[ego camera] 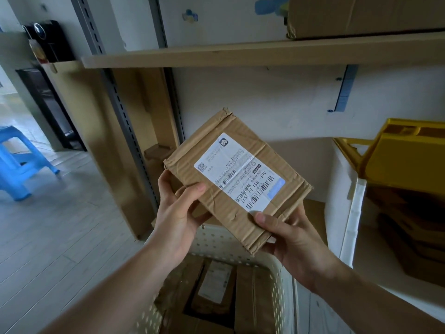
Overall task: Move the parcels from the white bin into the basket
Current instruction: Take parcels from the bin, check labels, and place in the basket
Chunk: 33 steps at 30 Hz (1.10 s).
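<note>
I hold a flat brown cardboard parcel (243,162) with a white shipping label, tilted, in front of me above the basket. My left hand (178,213) grips its left lower edge, thumb on top. My right hand (291,239) grips its lower right corner, thumb on top. Below, the white perforated basket (277,285) holds several brown parcels (216,292). At the right stands the white bin (354,213), with brown parcels (409,237) dimly seen inside.
A yellow plastic crate (404,155) leans over the bin's top. A wooden shelf (240,55) runs overhead with a cardboard box (361,15) on it. A blue stool (21,162) stands on the pale floor at the left.
</note>
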### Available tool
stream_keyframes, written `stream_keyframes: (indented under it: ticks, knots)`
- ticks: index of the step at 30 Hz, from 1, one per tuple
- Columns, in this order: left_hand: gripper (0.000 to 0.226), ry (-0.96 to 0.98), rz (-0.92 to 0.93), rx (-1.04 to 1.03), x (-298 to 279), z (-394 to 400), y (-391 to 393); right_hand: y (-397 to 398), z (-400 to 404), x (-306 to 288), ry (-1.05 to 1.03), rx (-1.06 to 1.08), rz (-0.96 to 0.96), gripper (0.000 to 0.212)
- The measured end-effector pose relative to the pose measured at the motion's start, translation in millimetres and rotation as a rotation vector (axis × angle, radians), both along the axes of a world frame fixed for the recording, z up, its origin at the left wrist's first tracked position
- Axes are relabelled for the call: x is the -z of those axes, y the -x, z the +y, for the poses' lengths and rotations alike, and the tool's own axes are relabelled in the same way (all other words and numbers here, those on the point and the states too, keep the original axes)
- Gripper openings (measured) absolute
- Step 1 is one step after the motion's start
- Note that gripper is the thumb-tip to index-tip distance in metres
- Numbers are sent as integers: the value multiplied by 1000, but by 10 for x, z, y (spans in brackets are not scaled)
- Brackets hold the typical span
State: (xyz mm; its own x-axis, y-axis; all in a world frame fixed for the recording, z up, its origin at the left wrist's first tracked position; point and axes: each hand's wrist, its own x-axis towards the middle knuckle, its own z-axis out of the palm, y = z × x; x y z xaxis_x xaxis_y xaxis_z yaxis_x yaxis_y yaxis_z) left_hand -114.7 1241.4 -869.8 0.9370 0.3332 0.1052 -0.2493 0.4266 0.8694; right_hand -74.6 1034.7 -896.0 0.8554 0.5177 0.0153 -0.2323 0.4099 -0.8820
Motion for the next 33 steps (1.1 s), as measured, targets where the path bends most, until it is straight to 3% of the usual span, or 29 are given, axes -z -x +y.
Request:
stream_keyframes:
  ticks: [4,8,10,13,17,19,23,26,27,30,31,33]
  knots:
    - [70,-15,-13,1,-51,-45,28,-4,-37,-47,6,22,-25,85]
    - [47,42,65,-30,-149,18,46,-40,-132,-113,33,17,-93,84]
    - [37,-33,123,-29,-167,84,48,-56,-174,-164,56,25,-143,84]
    - [46,-213,181,14,-174,152,59,-132,-209,-256,21,114,-107,79]
    - [114,-499,145,337,-57,195,15,-258,-246,-341,-68,371,48,63]
    - [131,-532,79,403,41,116,27,-248,-222,-387,-83,423,17,48]
    - [118,-461,-6,294,118,24,58,-190,-169,-514,-75,444,-84,35]
    - [106,-94,41,174,36,27,34,-207,-169,-486,-19,432,-130,48]
    - [96,-58,66,133,9,22,32,-205,-163,-461,5,431,-135,53]
    - [68,-166,147,107,-35,11,64,-212,-133,-447,27,455,-119,47]
    - [72,-227,176,111,-34,22,70,-225,-120,-467,29,487,-123,44]
    - [100,-343,222,143,-70,-10,109,-235,-105,-526,47,594,-146,45]
